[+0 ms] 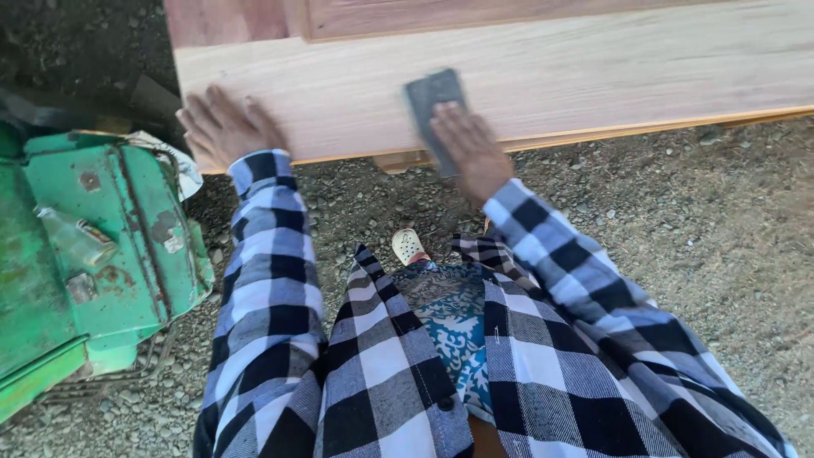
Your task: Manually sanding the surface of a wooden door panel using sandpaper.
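The right hand [469, 146] lies palm down, fingers extended, pressing a dark grey sheet of sandpaper [433, 100] flat onto a pale wooden panel [593, 72]. The sheet sits under and just ahead of the fingertips, with a strip of it showing along the hand's left side down to the panel's near edge. The left hand [222, 125] rests open and flat on the same panel, well to the left of the right hand, near the panel's left corner; it grips nothing. Both sleeves are a black-and-white check. Below and to the left of the left hand stands a worn green metal machine [80, 246]. Gravel ground [712, 220] lies beneath both hands.
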